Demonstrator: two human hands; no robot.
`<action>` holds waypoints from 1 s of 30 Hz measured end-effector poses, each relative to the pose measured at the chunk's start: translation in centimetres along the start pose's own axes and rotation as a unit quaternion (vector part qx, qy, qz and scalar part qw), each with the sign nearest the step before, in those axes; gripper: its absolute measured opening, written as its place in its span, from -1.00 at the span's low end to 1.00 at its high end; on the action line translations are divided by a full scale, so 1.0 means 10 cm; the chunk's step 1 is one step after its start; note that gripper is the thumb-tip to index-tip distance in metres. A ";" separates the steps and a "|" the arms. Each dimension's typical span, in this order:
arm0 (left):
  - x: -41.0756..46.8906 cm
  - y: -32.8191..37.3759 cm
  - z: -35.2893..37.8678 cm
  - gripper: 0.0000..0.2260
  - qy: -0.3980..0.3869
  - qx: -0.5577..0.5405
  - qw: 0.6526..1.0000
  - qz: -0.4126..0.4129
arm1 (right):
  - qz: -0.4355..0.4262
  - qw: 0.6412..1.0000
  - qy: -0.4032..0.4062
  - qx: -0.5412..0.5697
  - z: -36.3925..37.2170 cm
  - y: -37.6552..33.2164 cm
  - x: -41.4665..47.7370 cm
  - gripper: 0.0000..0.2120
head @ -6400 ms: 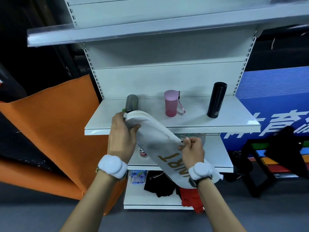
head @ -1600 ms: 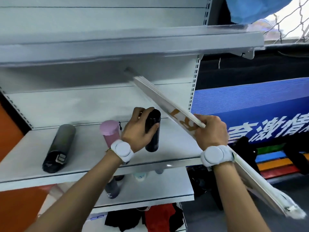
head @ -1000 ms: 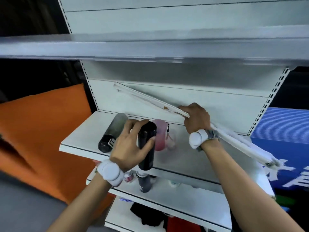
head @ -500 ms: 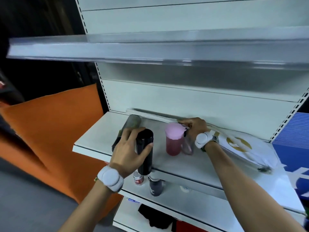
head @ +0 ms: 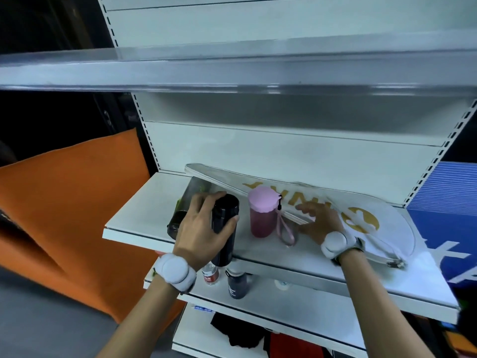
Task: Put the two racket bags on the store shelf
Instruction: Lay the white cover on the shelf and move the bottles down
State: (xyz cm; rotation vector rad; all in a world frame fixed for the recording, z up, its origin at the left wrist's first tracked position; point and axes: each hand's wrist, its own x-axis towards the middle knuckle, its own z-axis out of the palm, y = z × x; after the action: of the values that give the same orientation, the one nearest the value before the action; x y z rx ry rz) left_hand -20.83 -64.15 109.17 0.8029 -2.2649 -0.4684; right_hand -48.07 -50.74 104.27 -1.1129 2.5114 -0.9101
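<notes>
- Head view: white racket bag [head: 335, 218] lies flat along the back of the middle shelf [head: 144, 202], narrow end toward the left upright, wide end with the gold logo to the right, zipper pull near the front edge.
- My right hand [head: 316, 223] rests on the bag's front edge, fingers [head: 303, 209] spread and flat, nothing gripped; looks like pressing or nudging it into place.
- My left hand [head: 204, 228] is wrapped around the black flask [head: 225, 228], held upright at the shelf's front edge, fingers curled shut on it.
- Pink cup [head: 262, 215] stands just in front of the bag, between my hands; dark bottle [head: 188, 205] lies on its side at left, close to the bag's narrow end.
- Only one bag in view; second not seen here.
- Handling guess: bag looks light, thin, soft fabric, slightly stiff outline, probably slides easily on the smooth shelf. Best hold is the long edge or the narrow neck; push flat with the palm.
- Risk: shoving it could tip the pink cup.
</notes>
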 end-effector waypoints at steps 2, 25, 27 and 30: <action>0.00 0.02 0.01 -0.51 0.005 -0.003 1.000 0.003 | 0.035 0.997 0.064 0.021 0.04 0.12 -0.14 -0.69; -0.65 0.82 0.65 -0.49 -0.097 -0.179 0.969 0.142 | 0.072 0.963 -0.067 0.249 0.20 -0.03 -1.72 -0.37; -0.75 0.86 0.80 -0.47 -0.128 -0.193 0.960 0.157 | 0.089 0.966 -0.034 0.239 0.24 0.08 -1.83 -0.40; -0.84 0.83 1.03 -0.49 -0.178 -0.195 0.948 0.179 | 0.132 0.969 -0.024 0.208 0.36 0.36 -1.93 -0.41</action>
State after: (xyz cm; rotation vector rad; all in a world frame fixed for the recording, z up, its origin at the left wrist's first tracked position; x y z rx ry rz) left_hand -26.67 -51.38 102.26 0.1037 -2.4525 -0.9070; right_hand -35.45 -36.26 98.72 -0.6442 2.2117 -1.2360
